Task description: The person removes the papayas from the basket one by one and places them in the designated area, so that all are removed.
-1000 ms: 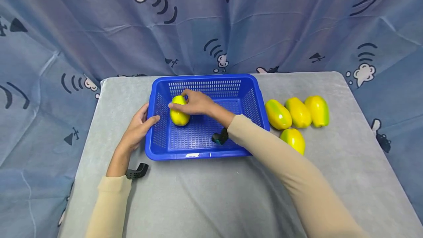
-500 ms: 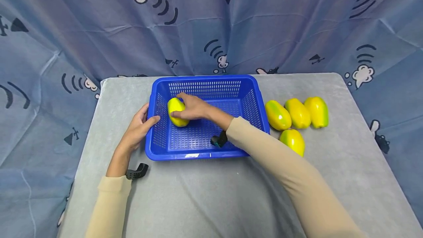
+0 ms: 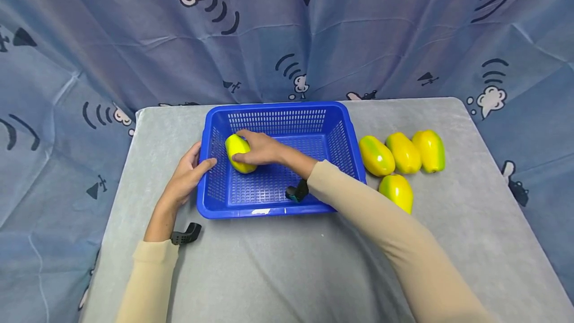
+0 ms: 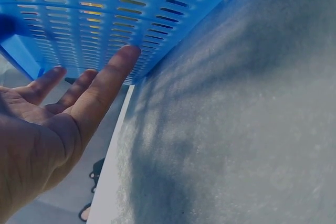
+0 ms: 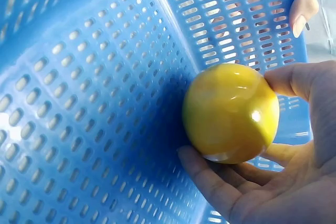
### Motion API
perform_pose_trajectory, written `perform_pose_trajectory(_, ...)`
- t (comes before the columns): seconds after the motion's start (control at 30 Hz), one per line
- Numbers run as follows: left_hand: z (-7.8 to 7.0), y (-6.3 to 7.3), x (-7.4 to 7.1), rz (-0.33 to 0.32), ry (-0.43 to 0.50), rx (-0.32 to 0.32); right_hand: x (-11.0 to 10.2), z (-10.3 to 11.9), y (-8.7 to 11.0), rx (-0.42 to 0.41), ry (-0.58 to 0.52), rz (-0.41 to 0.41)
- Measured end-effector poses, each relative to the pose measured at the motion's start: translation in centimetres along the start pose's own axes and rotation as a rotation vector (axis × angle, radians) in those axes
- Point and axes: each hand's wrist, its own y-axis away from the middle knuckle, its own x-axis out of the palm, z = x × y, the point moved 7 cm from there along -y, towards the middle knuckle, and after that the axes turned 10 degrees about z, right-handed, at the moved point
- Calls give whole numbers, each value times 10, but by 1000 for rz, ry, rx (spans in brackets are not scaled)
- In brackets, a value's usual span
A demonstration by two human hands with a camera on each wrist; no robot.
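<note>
A yellow-green papaya (image 3: 235, 147) is low inside the blue plastic basket (image 3: 287, 106), near its left wall. My right hand (image 3: 263, 148) grips it from the right, thumb on the near side and fingers at the far side. In the right wrist view the glossy papaya (image 5: 231, 114) sits between thumb and fingers, close over the slotted floor. My left hand (image 3: 185, 177) holds the basket's left side, its thumb over the rim. Seen from the left wrist, the fingers (image 4: 100, 90) lie against the outer slotted wall.
Right of the basket, several more papayas (image 3: 405, 153) lie close together on the grey cloth-covered table (image 3: 278, 268). The nearest papaya (image 3: 397, 191) is partly hidden by the right sleeve. A patterned blue curtain (image 3: 381, 29) hangs behind and beside the table.
My right hand has lowered the papaya slightly and shifted it left, and the papaya has tilted, its far end to the left. The left hand and basket have stayed put.
</note>
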Motion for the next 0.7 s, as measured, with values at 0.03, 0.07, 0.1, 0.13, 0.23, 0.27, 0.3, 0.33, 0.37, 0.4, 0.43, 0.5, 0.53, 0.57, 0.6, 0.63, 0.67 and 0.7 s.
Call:
perform_pose_trajectory(0.03, 0, 0, 0, -1, -3, -1, 0, 0, 0, -2, -4, -1)
perform_pose_trajectory(0.07, 0, 0, 0, -2, -4, -2, 0, -1, 1, -4, -6, -2)
perform_pose_trajectory(0.1, 0, 0, 0, -4, -4, -2, 0, -1, 1, -7, -8, -2)
perform_pose_trajectory(0.13, 0, 1, 0, -5, -3, -2, 0, -1, 2, -9, -11, -1)
perform_pose_trajectory(0.23, 0, 1, 1, -4, -3, -6, -1, -2, 5, -16, 1, 0)
perform_pose_trajectory(0.27, 0, 0, 1, -4, 0, -6, -2, -2, 6, -19, 7, -2)
perform_pose_trajectory(0.3, 0, 0, 1, -3, 1, -7, -3, -2, 8, -21, 10, -3)
perform_pose_trajectory(0.33, 0, 0, 1, -3, 2, -8, -4, -2, 9, -23, 14, -5)
perform_pose_trajectory(0.37, 0, 0, 0, -5, 1, -8, -5, -2, 10, -24, 18, -8)
perform_pose_trajectory(0.4, 0, 0, 0, -9, -1, -7, -6, -2, 10, -26, 18, -11)
perform_pose_trajectory(0.43, 0, 0, 0, -11, -1, -7, -7, -3, 11, -25, 20, -15)
perform_pose_trajectory(0.5, 0, -1, 0, -13, -4, -4, -8, -5, 14, -19, 13, -20)
perform_pose_trajectory(0.53, 0, -1, 0, -14, -6, -3, -9, -6, 15, -17, 12, -22)
perform_pose_trajectory(0.57, 0, -1, 0, -14, -6, -3, -10, -6, 17, -15, 11, -24)
perform_pose_trajectory(0.6, 1, -1, 0, -15, -8, -3, -11, -7, 18, -14, 10, -24)
perform_pose_trajectory(0.63, 1, -1, 0, -16, -9, -4, -11, -8, 19, -15, 10, -24)
perform_pose_trajectory(0.67, 1, -1, 0, -17, -11, -5, -11, -8, 21, -16, 9, -24)
perform_pose_trajectory(0.7, 1, -1, 0, -19, -12, -7, -12, -8, 22, -20, 9, -24)
